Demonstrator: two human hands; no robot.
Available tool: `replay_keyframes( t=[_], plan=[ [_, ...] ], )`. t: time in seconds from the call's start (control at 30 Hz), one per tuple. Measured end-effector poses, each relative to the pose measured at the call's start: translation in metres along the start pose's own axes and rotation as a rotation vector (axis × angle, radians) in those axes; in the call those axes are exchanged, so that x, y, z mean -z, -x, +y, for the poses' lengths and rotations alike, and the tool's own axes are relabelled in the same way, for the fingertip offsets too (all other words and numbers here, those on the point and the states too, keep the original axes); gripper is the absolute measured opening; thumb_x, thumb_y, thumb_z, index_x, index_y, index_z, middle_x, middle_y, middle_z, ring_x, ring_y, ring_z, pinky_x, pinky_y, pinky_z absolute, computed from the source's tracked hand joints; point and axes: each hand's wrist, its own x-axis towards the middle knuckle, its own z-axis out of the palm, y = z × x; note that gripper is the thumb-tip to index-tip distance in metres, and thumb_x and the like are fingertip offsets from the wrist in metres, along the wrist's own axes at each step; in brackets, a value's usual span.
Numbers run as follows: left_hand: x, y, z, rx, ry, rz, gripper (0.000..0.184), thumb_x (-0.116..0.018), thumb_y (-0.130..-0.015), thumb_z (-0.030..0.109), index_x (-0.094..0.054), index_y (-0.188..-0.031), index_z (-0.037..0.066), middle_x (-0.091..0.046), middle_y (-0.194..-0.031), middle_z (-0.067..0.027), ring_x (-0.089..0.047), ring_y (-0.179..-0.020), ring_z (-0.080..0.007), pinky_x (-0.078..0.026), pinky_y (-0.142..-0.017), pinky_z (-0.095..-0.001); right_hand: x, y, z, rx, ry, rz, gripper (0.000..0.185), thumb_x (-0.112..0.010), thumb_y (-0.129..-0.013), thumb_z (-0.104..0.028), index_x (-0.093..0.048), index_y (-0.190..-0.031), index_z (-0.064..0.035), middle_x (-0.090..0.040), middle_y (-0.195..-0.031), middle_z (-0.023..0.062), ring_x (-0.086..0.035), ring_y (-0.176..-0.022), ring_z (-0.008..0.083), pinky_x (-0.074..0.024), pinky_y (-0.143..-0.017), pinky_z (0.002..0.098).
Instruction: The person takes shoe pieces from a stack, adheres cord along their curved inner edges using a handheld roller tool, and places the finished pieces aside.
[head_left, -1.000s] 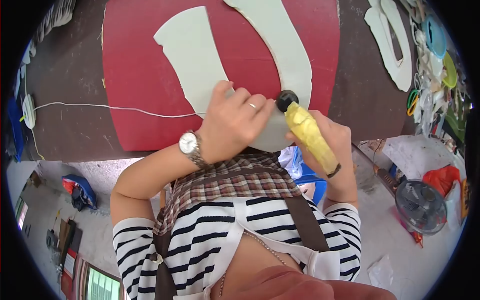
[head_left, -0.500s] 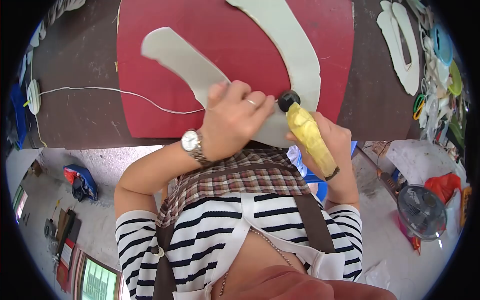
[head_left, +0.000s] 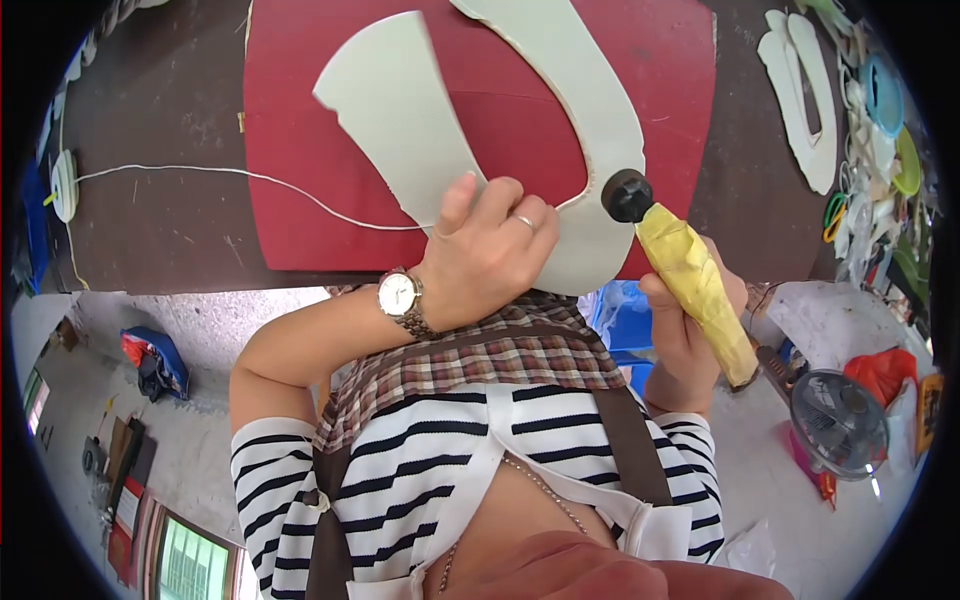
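A large white U-shaped sheet piece (head_left: 598,130), like a shoe upper, lies on the red board, its left arm raised and turned. My left hand (head_left: 490,240) is closed over the bottom of its curve, fingers pinched at the inner edge. A thin white cord (head_left: 300,198) runs from the left to this hand; its end under the fingers is hidden. In my right hand (head_left: 695,300) is a hammer (head_left: 690,275) with a round black head and a handle wrapped in yellow tape. The hammer head is over the right side of the piece's curve.
The red board (head_left: 330,200) covers the middle of the dark table (head_left: 150,210). A cord spool (head_left: 65,186) sits at the left edge. More white cut pieces (head_left: 805,110), scissors (head_left: 833,217) and loose scraps lie at right. A fan (head_left: 838,420) stands on the floor.
The hammer has moved right and slightly up, away from my left hand. The left arm of the white piece has swung right and turned to show a broader face.
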Motion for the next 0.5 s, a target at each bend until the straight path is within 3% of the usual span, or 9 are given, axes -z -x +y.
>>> replay_keyframes(
  t=[0.07, 0.1, 0.2, 0.27, 0.3, 0.37, 0.5],
  plan=[
    [-0.007, -0.005, 0.001, 0.074, 0.015, 0.031, 0.008, -0.071, -0.082, 0.019, -0.066, -0.085, 0.013, -0.057, -0.078, 0.0025, -0.058, -0.081, -0.0158, -0.023, -0.108, -0.0468, -0.001, 0.001, -0.001, -0.023, 0.002, 0.019, 0.029, -0.084, -0.079, -0.012, -0.066, -0.099, -0.0014, -0.068, -0.076, 0.0131, -0.070, -0.067, 0.0291, -0.0525, -0.059, 0.0332],
    [-0.009, -0.011, 0.001, 0.098, 0.022, 0.011, 0.010, -0.071, -0.083, 0.020, -0.063, -0.082, 0.013, -0.056, -0.077, 0.0018, -0.057, -0.079, -0.0165, -0.028, -0.104, -0.0454, -0.001, -0.002, 0.000, -0.020, 0.178, -0.075, 0.029, -0.084, -0.079, -0.014, -0.064, -0.095, -0.0013, -0.066, -0.074, 0.0140, -0.068, -0.064, 0.0318, -0.0513, -0.057, 0.0345],
    [-0.014, -0.023, 0.002, 0.184, 0.029, -0.051, 0.020, -0.073, -0.084, 0.022, -0.056, -0.076, 0.014, -0.055, -0.073, 0.0001, -0.055, -0.075, -0.0184, -0.038, -0.091, -0.0413, -0.003, 0.003, 0.007, -0.032, 0.158, -0.080, 0.023, -0.078, -0.087, -0.014, -0.065, -0.097, 0.0016, -0.063, -0.072, 0.0150, -0.061, -0.059, 0.0343, -0.0471, -0.056, 0.0324],
    [-0.019, -0.027, 0.000, 0.234, -0.010, -0.083, 0.024, -0.074, -0.083, 0.021, -0.053, -0.074, 0.014, -0.055, -0.071, -0.0005, -0.054, -0.072, -0.0195, -0.041, -0.083, -0.0383, -0.005, 0.005, 0.005, -0.030, 0.142, -0.055, 0.026, -0.080, -0.084, -0.015, -0.064, -0.096, 0.0006, -0.063, -0.072, 0.0142, -0.063, -0.060, 0.0337, -0.0480, -0.056, 0.0334],
    [-0.015, -0.028, -0.001, 0.237, 0.019, -0.148, 0.016, -0.075, -0.082, 0.018, -0.060, -0.081, 0.011, -0.056, -0.075, -0.0006, -0.055, -0.076, -0.0200, -0.042, -0.081, -0.0374, -0.005, 0.005, 0.007, -0.020, 0.160, -0.050, 0.027, -0.082, -0.082, -0.016, -0.063, -0.093, -0.0006, -0.064, -0.072, 0.0142, -0.064, -0.061, 0.0337, -0.0491, -0.055, 0.0340],
    [-0.005, -0.023, -0.008, 0.146, 0.221, -0.067, 0.014, -0.075, -0.080, 0.015, -0.066, -0.089, 0.009, -0.059, -0.081, -0.0007, -0.057, -0.080, -0.0198, -0.042, -0.085, -0.0388, -0.004, 0.003, 0.011, -0.012, 0.151, -0.044, 0.029, -0.084, -0.080, -0.017, -0.063, -0.093, -0.0013, -0.066, -0.073, 0.0142, -0.067, -0.062, 0.0335, -0.0507, -0.055, 0.0341],
    [-0.001, -0.002, -0.014, 0.006, 0.263, -0.008, 0.029, -0.074, -0.078, 0.013, -0.073, -0.106, 0.008, -0.064, -0.094, -0.0004, -0.060, -0.089, -0.0188, -0.041, -0.093, -0.0411, -0.002, -0.001, 0.008, -0.026, -0.040, 0.042, 0.031, -0.084, -0.083, -0.019, -0.066, -0.099, -0.0002, -0.068, -0.079, 0.0147, -0.069, -0.068, 0.0331, -0.0526, -0.059, 0.0323]
  ],
)
